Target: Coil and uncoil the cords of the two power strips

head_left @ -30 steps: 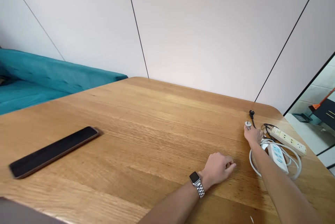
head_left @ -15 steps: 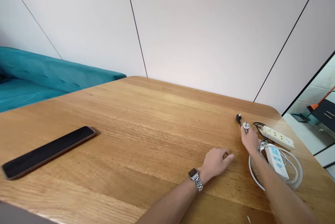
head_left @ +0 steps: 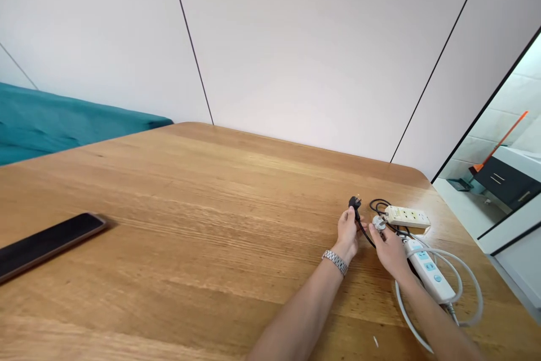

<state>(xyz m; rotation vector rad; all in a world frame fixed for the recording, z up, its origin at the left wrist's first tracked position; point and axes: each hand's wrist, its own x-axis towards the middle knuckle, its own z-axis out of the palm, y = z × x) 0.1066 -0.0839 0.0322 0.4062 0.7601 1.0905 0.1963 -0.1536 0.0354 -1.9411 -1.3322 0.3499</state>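
Observation:
My left hand (head_left: 348,232), with a metal watch band at the wrist, is closed on a black plug (head_left: 355,203) whose black cable hangs down toward the right. Close beside it, my right hand (head_left: 389,248) grips a white plug (head_left: 379,222) with its prongs showing. A cream power strip (head_left: 408,217) lies behind my right hand, with black cable looped at its left end. The white power strip (head_left: 430,272) with blue sockets rests to the right of my right forearm, its white cable (head_left: 475,288) coiled around it.
The wooden table (head_left: 211,226) bears a long dark object (head_left: 46,243) at the left. A teal sofa (head_left: 76,121) stands beyond the left edge. Behind is a pale wall; through an opening at the right are an orange broom (head_left: 505,136) and a dark cabinet (head_left: 502,181).
My left hand has moved right and up and taken hold of the black plug. My right hand still holds the white plug. The view has shifted to the right.

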